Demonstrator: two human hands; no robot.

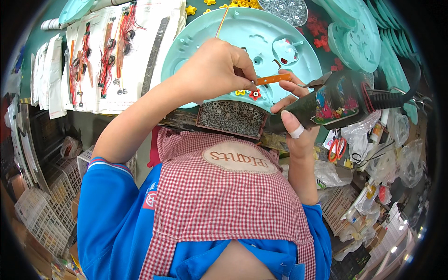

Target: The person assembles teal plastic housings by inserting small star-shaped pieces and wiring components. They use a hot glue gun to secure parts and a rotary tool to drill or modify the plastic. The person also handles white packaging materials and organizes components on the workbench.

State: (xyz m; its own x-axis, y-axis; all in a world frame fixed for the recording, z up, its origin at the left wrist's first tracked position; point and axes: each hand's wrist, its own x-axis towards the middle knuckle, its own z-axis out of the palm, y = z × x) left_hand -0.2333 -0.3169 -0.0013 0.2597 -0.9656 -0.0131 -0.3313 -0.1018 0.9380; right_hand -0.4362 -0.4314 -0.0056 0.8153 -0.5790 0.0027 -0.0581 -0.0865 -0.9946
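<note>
My left hand (217,65) reaches over a large mint-green plastic shell (186,44), thumb and fingers pinched at the near end of a narrow orange strip (273,79). A tiny silvery piece shows at those fingertips; I cannot tell whether it is a screw. My right hand (298,119), with white tape round one finger, grips a dark, corded power screwdriver (333,100) covered in colourful stickers. One right fingertip also touches the strip's other end. Below the strip, a red star-shaped part (255,94) and a yellow one (240,92) sit on the shell.
A tray of small screws (231,116) stands between the shell and my apron. To the left, wired speaker parts (109,60) lie on white sheets. More mint-green shells (357,35) are stacked at right, near orange-handled scissors (337,149). Clear hardware fills a tray (284,10) at the back.
</note>
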